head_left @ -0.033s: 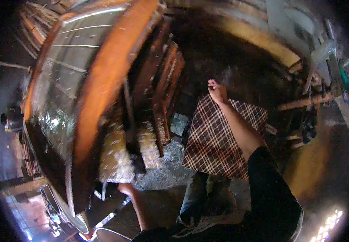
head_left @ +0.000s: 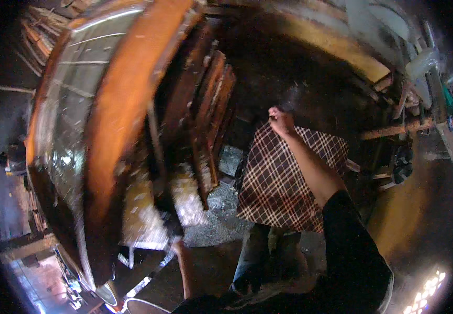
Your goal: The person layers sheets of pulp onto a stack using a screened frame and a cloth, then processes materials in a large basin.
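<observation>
A brown checked panel with pale lines lies in front of my legs. My right hand is closed at its far edge, the forearm crossing over the panel. Whether those curled fingers hold the edge or something small, I cannot make out. Low on the left, my left hand is at the near end of a speckled yellowish-white surface, beside a dark upright strip. Its fingers are blurred and mostly hidden. Above it rises a large wooden piece with a broad orange border and a shiny grey face.
Dark reddish-brown boards stand behind the orange-edged piece. Sticks of wood are piled at the far left. A wooden bar juts out on the right, near a pale yellow board. Grey speckled ground shows between the hands.
My left hand has shifted slightly right and its fingers show less. The orange-bordered piece appears a little further left. My right hand has barely moved.
</observation>
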`<state>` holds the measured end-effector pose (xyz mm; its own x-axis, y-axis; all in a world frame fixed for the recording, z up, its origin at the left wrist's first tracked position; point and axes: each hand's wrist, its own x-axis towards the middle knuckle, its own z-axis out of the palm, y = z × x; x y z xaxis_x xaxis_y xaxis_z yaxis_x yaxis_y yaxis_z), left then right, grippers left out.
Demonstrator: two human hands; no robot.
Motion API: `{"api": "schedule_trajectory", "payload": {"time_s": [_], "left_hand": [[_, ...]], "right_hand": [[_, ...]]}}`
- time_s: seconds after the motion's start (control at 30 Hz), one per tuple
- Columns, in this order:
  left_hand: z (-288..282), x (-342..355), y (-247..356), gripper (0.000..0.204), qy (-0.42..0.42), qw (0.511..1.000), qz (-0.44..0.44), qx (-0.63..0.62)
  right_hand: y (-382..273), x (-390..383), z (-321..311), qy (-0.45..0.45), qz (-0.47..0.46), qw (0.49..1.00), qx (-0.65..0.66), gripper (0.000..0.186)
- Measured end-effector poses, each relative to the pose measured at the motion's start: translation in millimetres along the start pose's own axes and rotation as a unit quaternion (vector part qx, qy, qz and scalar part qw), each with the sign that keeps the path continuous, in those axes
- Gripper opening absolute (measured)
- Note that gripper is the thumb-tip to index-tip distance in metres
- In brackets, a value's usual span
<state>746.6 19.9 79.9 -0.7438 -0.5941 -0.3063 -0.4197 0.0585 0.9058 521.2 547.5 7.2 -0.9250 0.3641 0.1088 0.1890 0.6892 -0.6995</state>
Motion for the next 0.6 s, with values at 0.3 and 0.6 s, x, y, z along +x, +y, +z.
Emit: {"api": "schedule_trajectory", "payload": {"time_s": [0.3,0.6], "left_hand": [[171,33,-233,0.056,-0.34,0.923,-0.157,0.085],[173,57,-353,0.048,-0.364,0.893,-0.262,0.04]], "right_hand": [[11,13,109,-0.177,-0.171,0.949,-0.197,0.027],[40,17,219,-0.057,0.042,0.989,0.127,0.03]]}}
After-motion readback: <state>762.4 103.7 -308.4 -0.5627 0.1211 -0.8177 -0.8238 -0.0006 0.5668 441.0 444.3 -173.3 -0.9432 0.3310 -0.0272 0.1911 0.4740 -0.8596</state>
